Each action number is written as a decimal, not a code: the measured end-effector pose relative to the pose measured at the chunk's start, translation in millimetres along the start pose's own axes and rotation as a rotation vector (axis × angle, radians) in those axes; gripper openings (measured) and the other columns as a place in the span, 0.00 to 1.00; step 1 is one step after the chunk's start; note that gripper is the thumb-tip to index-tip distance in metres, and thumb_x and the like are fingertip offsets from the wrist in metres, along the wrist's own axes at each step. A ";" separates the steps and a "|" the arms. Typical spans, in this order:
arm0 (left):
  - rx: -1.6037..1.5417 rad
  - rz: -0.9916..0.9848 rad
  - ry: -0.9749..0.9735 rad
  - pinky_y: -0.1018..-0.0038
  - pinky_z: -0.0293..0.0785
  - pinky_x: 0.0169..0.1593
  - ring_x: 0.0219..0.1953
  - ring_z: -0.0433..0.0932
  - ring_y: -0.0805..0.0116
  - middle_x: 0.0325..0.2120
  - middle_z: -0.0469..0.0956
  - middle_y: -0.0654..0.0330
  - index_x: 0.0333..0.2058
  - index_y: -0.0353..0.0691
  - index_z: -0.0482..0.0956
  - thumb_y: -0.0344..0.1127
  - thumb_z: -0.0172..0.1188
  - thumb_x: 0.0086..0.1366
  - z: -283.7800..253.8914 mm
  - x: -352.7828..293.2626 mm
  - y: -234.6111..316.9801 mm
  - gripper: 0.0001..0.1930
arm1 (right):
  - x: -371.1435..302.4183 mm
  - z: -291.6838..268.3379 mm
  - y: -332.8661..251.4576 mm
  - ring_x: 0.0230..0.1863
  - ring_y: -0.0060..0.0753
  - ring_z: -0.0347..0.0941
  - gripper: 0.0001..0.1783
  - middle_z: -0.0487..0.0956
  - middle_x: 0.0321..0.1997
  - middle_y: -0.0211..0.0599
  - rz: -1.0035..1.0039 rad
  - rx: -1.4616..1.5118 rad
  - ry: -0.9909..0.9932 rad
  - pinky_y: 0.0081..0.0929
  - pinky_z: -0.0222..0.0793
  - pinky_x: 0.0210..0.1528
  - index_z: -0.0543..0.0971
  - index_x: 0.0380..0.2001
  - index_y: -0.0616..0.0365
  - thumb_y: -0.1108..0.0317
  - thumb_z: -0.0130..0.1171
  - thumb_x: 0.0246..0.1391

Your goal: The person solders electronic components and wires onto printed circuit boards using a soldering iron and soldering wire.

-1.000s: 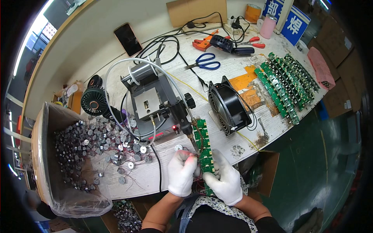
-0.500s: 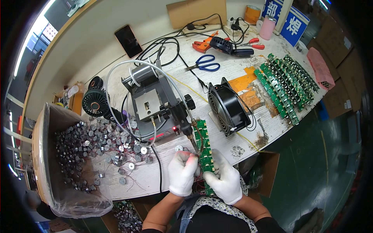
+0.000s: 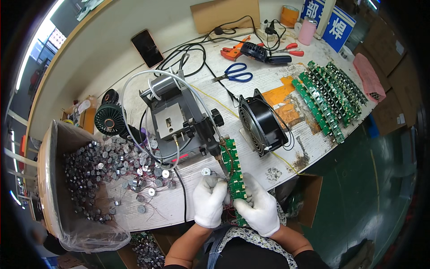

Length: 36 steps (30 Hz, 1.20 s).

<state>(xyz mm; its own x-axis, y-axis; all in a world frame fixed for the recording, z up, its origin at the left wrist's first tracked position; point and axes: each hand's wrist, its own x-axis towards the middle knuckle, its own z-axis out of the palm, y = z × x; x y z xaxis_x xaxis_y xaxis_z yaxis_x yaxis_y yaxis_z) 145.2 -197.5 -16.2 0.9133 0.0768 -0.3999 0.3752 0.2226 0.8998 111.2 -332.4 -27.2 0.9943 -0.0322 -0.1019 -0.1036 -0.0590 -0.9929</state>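
Note:
A long green circuit board strip (image 3: 230, 150) stretches from below the soldering machine (image 3: 169, 121) toward my body. My right hand (image 3: 259, 210), in a white glove, grips its near part along the right edge. On the other side, my white-gloved left hand (image 3: 208, 202) is closed with its fingertips pinched beside the board, just below the soldering iron (image 3: 217, 154). Whatever those fingertips hold is hidden; thin red wires show between the hands. The iron's tip points down at the board's left edge, close to my left fingers.
Loose round metal parts with wires (image 3: 134, 166) spill from a plastic-lined carton (image 3: 51, 179) at left. A black fan (image 3: 264, 123) stands right of the board. Several finished-looking board strips (image 3: 329, 101) lie far right. Blue-handled scissors (image 3: 237, 72) and black cables lie behind.
The board has shifted slightly left with my right hand. The red light on the soldering machine and the red glow on my left glove have gone out.

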 end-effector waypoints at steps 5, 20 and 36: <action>0.000 -0.004 -0.003 0.80 0.65 0.22 0.17 0.69 0.78 0.17 0.73 0.63 0.32 0.33 0.71 0.30 0.55 0.65 -1.9 -0.6 -2.6 0.06 | -1.5 -0.4 6.3 0.30 0.22 0.79 0.36 0.82 0.34 0.41 0.011 0.024 -0.011 0.20 0.75 0.33 0.65 0.61 0.68 0.77 0.63 0.47; 0.157 -0.066 -0.171 0.78 0.67 0.23 0.18 0.70 0.76 0.20 0.73 0.62 0.32 0.34 0.70 0.29 0.55 0.61 -14.9 11.3 9.1 0.05 | -7.7 -5.1 6.9 0.31 0.16 0.77 0.36 0.82 0.34 0.36 0.094 0.103 -0.047 0.18 0.74 0.35 0.64 0.63 0.64 0.78 0.61 0.48; 0.156 -0.086 -0.218 0.78 0.66 0.22 0.16 0.70 0.76 0.16 0.72 0.62 0.29 0.34 0.70 0.28 0.54 0.60 -14.8 16.8 15.8 0.04 | -4.2 -6.1 11.6 0.30 0.16 0.77 0.35 0.82 0.33 0.35 0.058 0.089 -0.077 0.18 0.74 0.34 0.66 0.61 0.63 0.79 0.61 0.48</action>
<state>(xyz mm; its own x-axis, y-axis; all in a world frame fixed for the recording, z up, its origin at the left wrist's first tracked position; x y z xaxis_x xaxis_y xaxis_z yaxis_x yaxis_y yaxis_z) 164.1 -178.2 -11.2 0.8831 -0.1504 -0.4445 0.4575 0.0654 0.8868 105.7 -339.0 -37.9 0.9860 0.0440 -0.1606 -0.1620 0.0293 -0.9864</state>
